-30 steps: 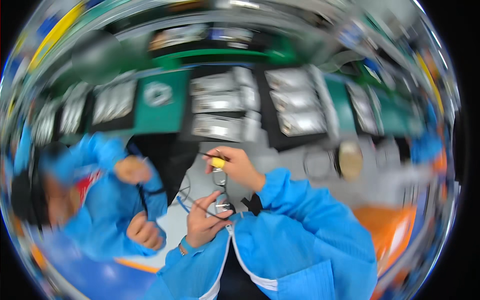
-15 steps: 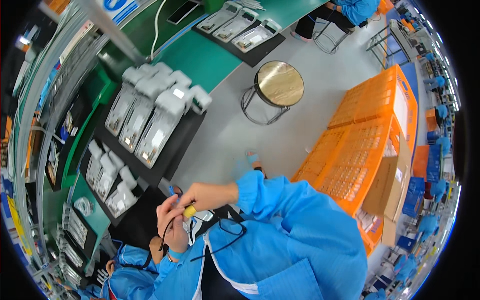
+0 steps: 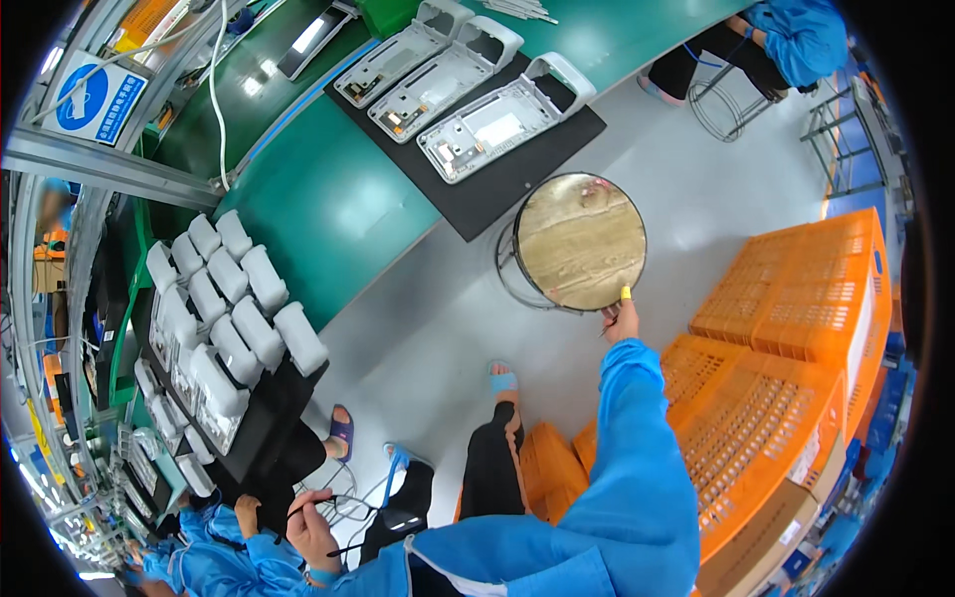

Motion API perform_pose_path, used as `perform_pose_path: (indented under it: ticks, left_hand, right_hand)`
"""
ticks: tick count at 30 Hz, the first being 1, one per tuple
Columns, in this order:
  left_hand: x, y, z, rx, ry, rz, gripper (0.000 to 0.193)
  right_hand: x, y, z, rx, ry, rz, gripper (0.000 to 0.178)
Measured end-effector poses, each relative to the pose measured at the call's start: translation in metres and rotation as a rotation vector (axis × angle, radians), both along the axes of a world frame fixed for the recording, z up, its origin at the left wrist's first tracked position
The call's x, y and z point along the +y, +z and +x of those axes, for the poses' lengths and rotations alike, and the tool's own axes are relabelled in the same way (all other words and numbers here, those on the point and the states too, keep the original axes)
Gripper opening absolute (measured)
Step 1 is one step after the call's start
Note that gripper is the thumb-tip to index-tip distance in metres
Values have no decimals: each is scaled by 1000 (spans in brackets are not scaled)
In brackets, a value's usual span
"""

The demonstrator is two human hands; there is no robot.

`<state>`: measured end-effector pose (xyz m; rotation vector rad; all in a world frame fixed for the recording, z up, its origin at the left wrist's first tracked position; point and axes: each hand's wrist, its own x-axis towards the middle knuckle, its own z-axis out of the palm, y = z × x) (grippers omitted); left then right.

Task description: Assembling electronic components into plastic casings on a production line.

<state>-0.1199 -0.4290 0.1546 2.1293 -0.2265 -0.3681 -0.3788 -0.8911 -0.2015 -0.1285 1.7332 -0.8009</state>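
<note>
My left hand (image 3: 312, 535) is low in the picture, fingers pinched round a pair of dark-framed eyeglasses (image 3: 356, 507). The lenses point away to the right of the hand. My right arm reaches forward, and my right hand (image 3: 621, 322) grips the near right rim of a round stool (image 3: 577, 239) with a wood-patterned seat. A yellow cover (image 3: 626, 294) sits on a digit of that hand, over the seat's edge. Its other fingers are partly hidden at the rim.
Left stands a green workbench (image 3: 373, 199) with grey device housings (image 3: 497, 124) on black mats. Orange crates (image 3: 766, 418) are stacked at right, a cardboard box (image 3: 766, 527) by them. One co-worker (image 3: 796, 45) sits far right, another (image 3: 214, 557) is close at lower left.
My hands, together at the eyeglasses before, are now apart. The right one has let go and reached forward to the stool; the left keeps the eyeglasses, lower down. The view has shifted.
</note>
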Motion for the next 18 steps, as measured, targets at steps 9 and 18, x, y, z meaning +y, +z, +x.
perform_pose_path:
  ticks: [9, 18]
  left_hand:
    - [68, -5, 3, -75, 101, 141, 21]
    - [193, 20, 33, 37, 179, -44, 20]
  right_hand:
    - [37, -17, 41, -358, 91, -71, 39]
    - [223, 1, 144, -438, -286, -135, 39]
